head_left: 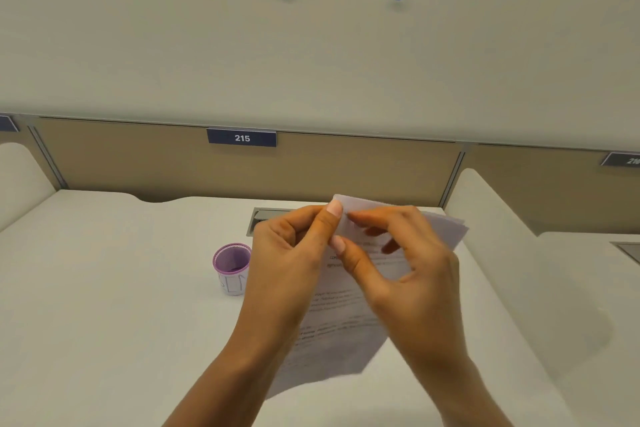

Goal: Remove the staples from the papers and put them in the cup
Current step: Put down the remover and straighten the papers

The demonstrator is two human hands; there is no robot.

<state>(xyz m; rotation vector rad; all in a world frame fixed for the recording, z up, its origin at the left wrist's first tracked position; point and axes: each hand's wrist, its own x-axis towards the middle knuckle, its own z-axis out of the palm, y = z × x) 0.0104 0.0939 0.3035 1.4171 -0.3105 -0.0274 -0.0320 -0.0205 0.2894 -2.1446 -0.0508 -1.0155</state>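
The desk [104, 288] is a broad, smooth white surface with rounded white side dividers and a tan panel along its back edge, where one dark blue plate [241, 138] reads 215. A grey rectangular hatch [268, 215] is sunk into the desk near the back, partly hidden by the hands.

One sheaf of papers [332, 329] is held up off the desk at the centre, tilted, its top corner raised toward the back panel. The sheets are thin, white and printed with blurred lines of text; at the right edge a few layers fan apart, but their number cannot be counted.

Two bare forearms rise from the bottom edge and meet at that top corner. The left hand [287, 253] is clenched on the papers, its thumb pressed flat against the corner and its fingers curled behind. The right hand [405, 263] pinches the same corner, its thumb in front and its fingers bent over the top of the sheets. No staple can be made out; the spot is too small and blurred.

One small cup [232, 269] stands upright on the desk just left of the left hand, apart from the papers. It is round, with a purple rim and inside and a pale outer wall with faint markings.
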